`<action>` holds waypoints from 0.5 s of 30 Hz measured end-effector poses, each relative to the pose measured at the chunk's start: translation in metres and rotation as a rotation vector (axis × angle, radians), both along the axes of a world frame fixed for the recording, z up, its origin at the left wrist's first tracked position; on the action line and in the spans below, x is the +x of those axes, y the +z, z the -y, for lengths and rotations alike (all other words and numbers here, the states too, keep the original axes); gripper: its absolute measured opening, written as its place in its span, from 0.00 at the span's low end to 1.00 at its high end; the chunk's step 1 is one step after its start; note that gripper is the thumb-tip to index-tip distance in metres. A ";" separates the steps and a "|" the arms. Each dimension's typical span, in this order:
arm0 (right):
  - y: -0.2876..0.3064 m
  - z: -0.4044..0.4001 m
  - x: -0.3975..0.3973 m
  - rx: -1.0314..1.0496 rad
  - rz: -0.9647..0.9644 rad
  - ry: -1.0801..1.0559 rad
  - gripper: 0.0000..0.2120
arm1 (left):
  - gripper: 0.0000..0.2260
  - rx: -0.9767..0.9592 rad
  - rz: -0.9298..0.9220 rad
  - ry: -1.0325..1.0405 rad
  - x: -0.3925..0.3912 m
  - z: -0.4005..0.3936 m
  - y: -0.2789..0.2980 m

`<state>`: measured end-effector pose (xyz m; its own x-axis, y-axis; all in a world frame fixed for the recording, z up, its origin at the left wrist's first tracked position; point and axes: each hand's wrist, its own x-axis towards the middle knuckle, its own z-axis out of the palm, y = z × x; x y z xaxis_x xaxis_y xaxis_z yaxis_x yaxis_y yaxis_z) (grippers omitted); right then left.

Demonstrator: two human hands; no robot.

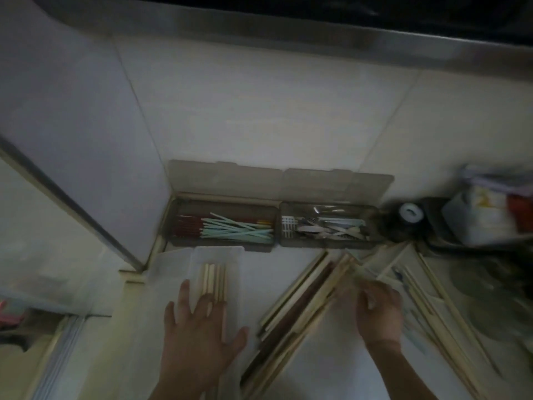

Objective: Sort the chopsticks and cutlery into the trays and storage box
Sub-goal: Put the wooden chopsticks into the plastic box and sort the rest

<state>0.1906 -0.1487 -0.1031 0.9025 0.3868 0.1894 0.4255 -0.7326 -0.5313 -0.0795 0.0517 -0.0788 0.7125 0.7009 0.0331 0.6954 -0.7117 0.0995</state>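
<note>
Dim kitchen, white countertop (288,356) against a tiled wall, frame motion-blurred. At the back edge by the wall: two smoked storage boxes, lids up. Left box (222,243) holds dark red and mint chopsticks (239,228); right box (328,243) holds mixed cutlery (326,228). Clear tray (199,255) just in front, wooden chopsticks (215,280) inside. Left hand (199,327) flat, fingers spread, resting on those chopsticks. Wooden trays (297,304) angled toward the right front. Right hand (379,310) curled over their far end; grip lost in blur, cannot tell.
</note>
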 end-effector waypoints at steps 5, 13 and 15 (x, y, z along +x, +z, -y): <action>-0.019 0.086 0.009 -0.303 -0.054 -0.157 0.23 | 0.28 0.026 0.005 -0.002 0.001 0.001 -0.001; -0.021 0.103 -0.029 -0.380 -0.005 -0.175 0.17 | 0.28 0.054 0.018 0.021 0.000 0.002 -0.005; -0.021 0.105 -0.036 -0.383 -0.031 -0.181 0.15 | 0.27 0.065 0.008 0.025 0.000 0.002 -0.004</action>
<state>0.1542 -0.2537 -0.1244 0.9652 0.2590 0.0346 0.2603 -0.9409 -0.2168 -0.0792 0.0493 -0.0825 0.6946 0.7144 0.0848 0.7121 -0.6995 0.0598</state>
